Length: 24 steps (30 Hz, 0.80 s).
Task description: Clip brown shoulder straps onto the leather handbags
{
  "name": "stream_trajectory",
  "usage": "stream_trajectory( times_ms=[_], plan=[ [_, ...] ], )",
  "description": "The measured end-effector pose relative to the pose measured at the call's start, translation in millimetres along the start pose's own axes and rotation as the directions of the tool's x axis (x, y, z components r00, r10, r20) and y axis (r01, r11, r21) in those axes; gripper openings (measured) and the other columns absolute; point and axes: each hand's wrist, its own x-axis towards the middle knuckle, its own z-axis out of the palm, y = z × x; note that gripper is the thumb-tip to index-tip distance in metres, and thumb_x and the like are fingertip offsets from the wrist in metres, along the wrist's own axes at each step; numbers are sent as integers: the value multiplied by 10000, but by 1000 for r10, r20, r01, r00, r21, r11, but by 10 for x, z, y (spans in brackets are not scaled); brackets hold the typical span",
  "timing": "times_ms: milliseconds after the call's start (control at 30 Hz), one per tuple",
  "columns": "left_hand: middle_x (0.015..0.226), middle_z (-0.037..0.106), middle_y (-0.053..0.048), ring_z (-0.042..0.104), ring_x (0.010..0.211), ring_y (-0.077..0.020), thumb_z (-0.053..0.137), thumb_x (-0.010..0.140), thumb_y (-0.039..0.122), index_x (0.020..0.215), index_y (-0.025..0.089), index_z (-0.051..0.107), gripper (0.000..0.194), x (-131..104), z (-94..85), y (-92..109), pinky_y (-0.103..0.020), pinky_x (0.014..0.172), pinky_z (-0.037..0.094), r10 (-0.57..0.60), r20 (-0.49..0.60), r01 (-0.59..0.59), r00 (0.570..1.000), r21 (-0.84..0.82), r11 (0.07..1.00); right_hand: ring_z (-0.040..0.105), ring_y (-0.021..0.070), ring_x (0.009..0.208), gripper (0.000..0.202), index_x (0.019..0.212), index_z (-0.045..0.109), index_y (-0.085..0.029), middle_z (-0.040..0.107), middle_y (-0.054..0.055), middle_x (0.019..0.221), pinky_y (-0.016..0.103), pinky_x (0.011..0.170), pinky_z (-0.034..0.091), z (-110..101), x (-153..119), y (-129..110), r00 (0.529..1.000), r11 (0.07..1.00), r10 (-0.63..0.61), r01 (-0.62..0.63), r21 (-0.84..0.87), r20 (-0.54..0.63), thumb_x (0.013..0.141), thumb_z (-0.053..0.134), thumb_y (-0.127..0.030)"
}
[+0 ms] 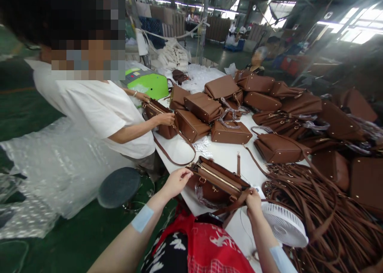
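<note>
Handbag in hand: a brown, leather-look bag with a gold zip (221,181) is lying at the near edge of the table, its top gaping, its long side facing the wearer; lying between the two hands, it is probably being steadied from both ends.
Left hand: the bare left hand (177,182) is meeting the bag's left top corner, fingertips drawn together; I cannot tell whether they are gripping or only touching.
Right hand: the bare right hand (253,201) is closing round the bag's right end, where a brown strap is running down.
Straps: a tangled heap of long brown straps (311,213) is spreading to the right, seemingly for easy reach.
Fan: a round white plastic fan (284,225) is sitting beside the right forearm, presumably for cooling.
Co-worker: a person in a white top (89,101) is handling another brown bag (166,129) at the left.
Table: a smooth white surface (176,145) is bearing many piled brown bags (231,132).
Room: a green floor (60,249) is stretching into a large workshop with bright windows.
</note>
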Motion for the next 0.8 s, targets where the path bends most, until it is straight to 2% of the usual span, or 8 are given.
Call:
stream_trajectory(
  times_ms=[100,267,333,400,533,600,700,800],
  plan=[
    [876,723,-48,657,816,-194,494,869,354,892,174,693,269,-33,-164,-159,-296,781,501,-39,-69,41,997,30,999,596,251,623,202,654,505,-254,619,24,602,371,609,473,-277,-46,-95,999,988,-15,21,-156,39,598,619,-411],
    [891,718,-65,653,843,-206,473,870,373,884,167,695,303,-117,-380,-467,-303,786,493,-104,-152,119,983,89,989,610,325,1060,455,1025,645,-193,663,150,1124,445,961,445,-643,-54,-473,920,795,-275,381,-472,279,592,612,-327],
    [902,719,-73,653,843,-209,469,866,384,882,164,693,314,-144,-425,-545,-306,780,494,-124,-172,143,977,100,985,542,304,1196,553,1205,570,-153,584,161,1283,440,1045,394,-540,14,-723,886,715,-382,463,-524,262,703,571,-387],
    [917,720,-78,654,850,-213,469,863,391,887,165,694,320,-161,-459,-591,-312,782,494,-128,-179,149,975,110,983,535,279,1210,560,1266,528,-122,566,161,1312,409,1040,401,-320,113,-967,880,652,-367,475,-591,302,807,512,-442],
    [933,726,-72,662,877,-217,476,862,410,907,179,695,321,-189,-563,-657,-321,809,500,-130,-198,149,971,84,985,677,260,908,456,1031,679,-130,715,158,1004,337,799,502,127,334,-1296,886,536,-99,431,-726,453,901,425,-486],
    [936,731,-67,671,886,-219,481,861,430,915,184,693,329,-237,-633,-699,-321,823,511,-141,-197,152,970,40,988,691,250,805,439,907,712,-155,736,143,886,320,723,498,247,389,-1382,870,521,-81,453,-724,486,926,401,-465],
    [923,735,-56,678,895,-227,486,857,429,912,191,693,320,-361,-694,-721,-331,841,527,-165,-164,169,973,12,985,685,258,877,371,886,712,-146,735,163,931,316,785,481,286,263,-1458,856,522,-148,492,-696,495,941,409,-354],
    [944,722,-32,667,889,-221,540,864,396,904,216,697,242,-375,-655,-644,-328,802,545,-189,-202,217,961,131,967,673,264,937,325,916,702,-133,730,175,964,316,837,470,243,-83,-1523,860,543,-202,497,-677,469,940,442,-326]
  ],
)
